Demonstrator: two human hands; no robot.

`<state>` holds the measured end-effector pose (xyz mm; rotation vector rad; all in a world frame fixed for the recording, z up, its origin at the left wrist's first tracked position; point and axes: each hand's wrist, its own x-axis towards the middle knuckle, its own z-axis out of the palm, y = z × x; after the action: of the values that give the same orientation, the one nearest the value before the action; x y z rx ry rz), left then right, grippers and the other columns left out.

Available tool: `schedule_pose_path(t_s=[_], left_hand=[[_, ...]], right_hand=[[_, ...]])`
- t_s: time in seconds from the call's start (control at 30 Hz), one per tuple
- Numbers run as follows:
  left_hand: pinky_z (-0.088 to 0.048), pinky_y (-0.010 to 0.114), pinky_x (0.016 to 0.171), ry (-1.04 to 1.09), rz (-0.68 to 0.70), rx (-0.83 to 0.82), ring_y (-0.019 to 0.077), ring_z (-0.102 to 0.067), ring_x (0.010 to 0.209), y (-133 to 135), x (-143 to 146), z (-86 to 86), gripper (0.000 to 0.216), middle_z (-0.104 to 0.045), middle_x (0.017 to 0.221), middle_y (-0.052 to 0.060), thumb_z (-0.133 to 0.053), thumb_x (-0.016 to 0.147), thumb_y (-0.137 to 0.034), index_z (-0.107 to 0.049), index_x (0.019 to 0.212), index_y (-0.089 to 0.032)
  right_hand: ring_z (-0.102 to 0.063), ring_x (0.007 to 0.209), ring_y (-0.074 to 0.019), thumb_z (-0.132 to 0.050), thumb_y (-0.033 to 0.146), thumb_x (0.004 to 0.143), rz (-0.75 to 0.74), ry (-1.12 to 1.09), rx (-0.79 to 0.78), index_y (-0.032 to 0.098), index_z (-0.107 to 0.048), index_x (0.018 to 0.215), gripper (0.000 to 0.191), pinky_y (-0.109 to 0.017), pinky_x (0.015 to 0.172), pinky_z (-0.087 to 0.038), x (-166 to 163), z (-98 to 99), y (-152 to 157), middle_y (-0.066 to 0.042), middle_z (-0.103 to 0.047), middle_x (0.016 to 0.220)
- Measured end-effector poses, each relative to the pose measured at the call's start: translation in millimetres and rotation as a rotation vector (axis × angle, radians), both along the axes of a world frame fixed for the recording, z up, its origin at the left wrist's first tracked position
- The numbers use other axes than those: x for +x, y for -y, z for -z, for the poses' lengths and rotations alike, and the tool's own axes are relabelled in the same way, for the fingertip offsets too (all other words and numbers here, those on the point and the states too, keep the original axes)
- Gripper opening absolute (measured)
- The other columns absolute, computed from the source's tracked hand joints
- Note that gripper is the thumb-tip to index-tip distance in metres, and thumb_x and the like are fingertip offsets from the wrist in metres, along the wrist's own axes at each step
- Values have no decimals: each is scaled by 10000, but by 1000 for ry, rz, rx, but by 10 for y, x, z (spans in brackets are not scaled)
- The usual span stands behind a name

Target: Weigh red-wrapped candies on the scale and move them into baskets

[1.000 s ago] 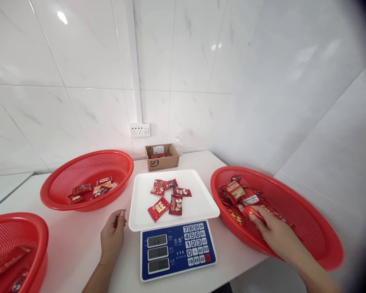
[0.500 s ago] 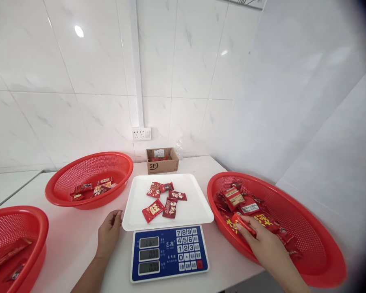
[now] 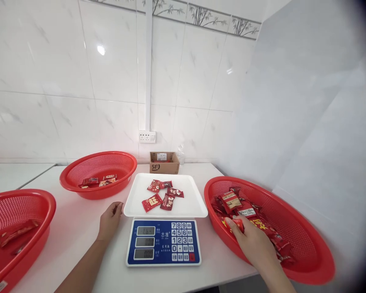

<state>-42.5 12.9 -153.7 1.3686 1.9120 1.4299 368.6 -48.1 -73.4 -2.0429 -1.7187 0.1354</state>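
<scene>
Right hand [image 3: 253, 244] pinches a red wrapped candy [image 3: 239, 223] between thumb and fingers, the candy at the fingertips, above the heap of red packets [image 3: 246, 211] in the perforated red plastic basket [image 3: 320, 262] right of the digital price scale [image 3: 164, 242]. Left hand [image 3: 109, 221], its fingers curled inward, is just beside the left edge of the white weighing tray [image 3: 192, 202]; five red-wrapped candies [image 3: 167, 202] lie on that tray, to this hand's right.
</scene>
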Motion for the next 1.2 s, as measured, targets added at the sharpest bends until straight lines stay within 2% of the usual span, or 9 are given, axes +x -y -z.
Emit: schedule_pose_path(t_s=[0.53, 0.73, 0.97, 1.2], left_hand=[[-447, 288, 621, 25, 60, -6, 184, -554, 643, 30, -10, -19, 393, -622, 699, 19, -456, 716, -527, -616, 836, -189], [-442, 286, 597, 63, 79, -9, 181, -550, 630, -5, -25, -10, 422, -620, 686, 15, -476, 693, -554, -624, 834, -185], [-436, 284, 594, 126, 73, 5, 176, -542, 610, 31, -38, -16, 408, -580, 635, -3, -496, 677, -560, -620, 795, -191], [-433, 281, 576, 133, 67, 11, 175, -533, 587, 47, -22, -7, 409, -549, 589, -13, -495, 681, -567, -621, 780, -190]], right_hand=[[-535, 527, -199, -276, 529, 844, -60, 49, 189, 260, -307, 599, 365, -273, 514, -333, -25, -19, 24, -26, -581, 553], [-580, 600, -222, -316, 571, 825, 39, 5, 219, 252, -401, 618, 390, -282, 545, -368, -30, -47, 43, -43, -618, 602], [-632, 843, -249, -351, 497, 822, 1, -38, 184, 213, -583, 878, 370, -319, 695, -449, -34, -33, 34, -85, -695, 935], [-645, 856, -275, -387, 531, 783, 45, -29, 206, 207, -625, 906, 420, -338, 661, -476, -22, 83, 53, -103, -703, 949]])
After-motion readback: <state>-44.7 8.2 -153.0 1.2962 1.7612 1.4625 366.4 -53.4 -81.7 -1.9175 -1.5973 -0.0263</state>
